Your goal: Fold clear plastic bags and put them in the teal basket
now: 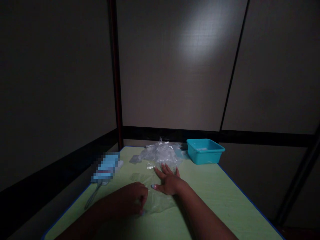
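Observation:
A clear plastic bag (pixel 160 204) lies flat on the green tabletop in front of me. My right hand (pixel 170 183) rests on it, palm down, with the fingers spread. At the bag's left side is my left hand (pixel 136 198), its fingers curled in, the thumb low near the bag's near edge. Whether those fingers pinch the plastic is hard to make out in the dim light. Just beyond my right fingertips sits a crumpled heap of clear plastic bags (pixel 162 152).
A turquoise plastic basin (pixel 206 156) stands at the table's back right, with something pale inside. On the left edge lies a blurred-out blue object (pixel 107 168) with a strap (pixel 93 196). The blue-edged table (pixel 212 200) meets panelled walls behind and left.

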Demonstrator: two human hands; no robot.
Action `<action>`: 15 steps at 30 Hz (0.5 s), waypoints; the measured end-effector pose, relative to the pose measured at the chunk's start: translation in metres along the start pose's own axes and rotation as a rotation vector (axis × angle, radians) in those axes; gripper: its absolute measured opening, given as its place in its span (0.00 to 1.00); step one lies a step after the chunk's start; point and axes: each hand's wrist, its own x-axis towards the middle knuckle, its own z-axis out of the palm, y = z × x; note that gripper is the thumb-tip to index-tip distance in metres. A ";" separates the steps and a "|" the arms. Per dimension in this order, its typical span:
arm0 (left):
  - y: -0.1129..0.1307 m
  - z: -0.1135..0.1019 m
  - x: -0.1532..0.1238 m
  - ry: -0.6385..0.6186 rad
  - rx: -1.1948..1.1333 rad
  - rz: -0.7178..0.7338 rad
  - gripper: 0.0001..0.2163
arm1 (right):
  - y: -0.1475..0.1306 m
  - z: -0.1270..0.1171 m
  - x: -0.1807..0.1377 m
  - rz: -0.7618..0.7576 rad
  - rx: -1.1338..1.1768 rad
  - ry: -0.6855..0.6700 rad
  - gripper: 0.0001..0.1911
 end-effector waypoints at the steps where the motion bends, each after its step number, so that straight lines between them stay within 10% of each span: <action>1: 0.001 -0.001 0.001 0.004 -0.007 -0.007 0.03 | 0.000 0.000 0.000 -0.002 0.000 0.000 0.41; 11: 0.008 -0.006 0.024 0.069 0.136 0.071 0.03 | -0.004 -0.002 -0.004 -0.043 0.007 0.026 0.39; 15: 0.014 -0.004 0.028 0.290 0.368 0.033 0.10 | -0.004 -0.004 -0.005 0.003 -0.002 0.095 0.33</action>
